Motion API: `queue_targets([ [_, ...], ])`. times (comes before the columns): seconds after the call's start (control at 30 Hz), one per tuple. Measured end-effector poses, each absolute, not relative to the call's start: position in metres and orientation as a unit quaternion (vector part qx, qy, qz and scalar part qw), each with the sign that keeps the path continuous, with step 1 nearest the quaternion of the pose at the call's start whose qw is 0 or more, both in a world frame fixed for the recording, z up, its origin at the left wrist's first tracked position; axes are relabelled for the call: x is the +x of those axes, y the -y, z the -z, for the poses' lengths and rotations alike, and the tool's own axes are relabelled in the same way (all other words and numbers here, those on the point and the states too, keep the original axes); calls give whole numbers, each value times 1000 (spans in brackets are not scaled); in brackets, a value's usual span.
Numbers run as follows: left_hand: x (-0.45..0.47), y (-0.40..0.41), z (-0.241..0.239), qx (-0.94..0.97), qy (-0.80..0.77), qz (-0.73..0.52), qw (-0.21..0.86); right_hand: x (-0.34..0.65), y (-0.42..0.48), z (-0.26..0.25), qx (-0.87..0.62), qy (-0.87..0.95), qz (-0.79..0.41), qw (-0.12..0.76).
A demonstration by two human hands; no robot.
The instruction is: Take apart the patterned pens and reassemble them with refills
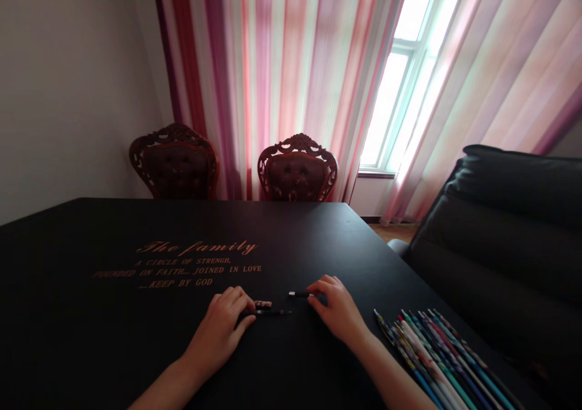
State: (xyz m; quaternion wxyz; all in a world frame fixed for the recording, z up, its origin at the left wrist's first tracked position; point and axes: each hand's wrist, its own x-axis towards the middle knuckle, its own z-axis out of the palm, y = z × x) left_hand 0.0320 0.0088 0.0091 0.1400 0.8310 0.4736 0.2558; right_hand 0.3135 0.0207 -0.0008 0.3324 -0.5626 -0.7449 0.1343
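Observation:
My left hand [227, 317] rests low over the black table, thumb and fingers pinched on a thin dark pen refill [275, 312] whose narrow tip points right. Just above the refill, a short patterned pen piece [263, 304] juts from beside the fingertips; whether they touch it is unclear. Across a small gap, my right hand [335, 305] has its fingertips closed on a short dark pen part [299, 294] with a silvery end facing left. Its other end is hidden by the fingers. To the right, several colourful pens [436, 349] lie side by side, partly behind my right forearm.
The black tabletop [113, 337] bears gold lettering [197, 249]. Two carved wooden chairs, one at left [175, 164] and another [299, 170] in the middle, stand beyond its far edge. A black padded chair [509, 240] is close on the right. Striped curtains [282, 64] hang behind.

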Motion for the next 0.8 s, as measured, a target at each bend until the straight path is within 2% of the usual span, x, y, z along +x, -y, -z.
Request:
queue_targets([
  [0.13, 33, -9, -9, 826, -483, -253, 143, 309, -19, 5, -564, 747, -140, 323],
  [0.37, 27, -11, -6, 778, -504, -332, 176, 304, -19, -1, -528, 696, -249, 418],
  [0.8, 23, -14, 0, 755, -519, -354, 189, 301, -14, -15, -501, 729, -195, 425],
])
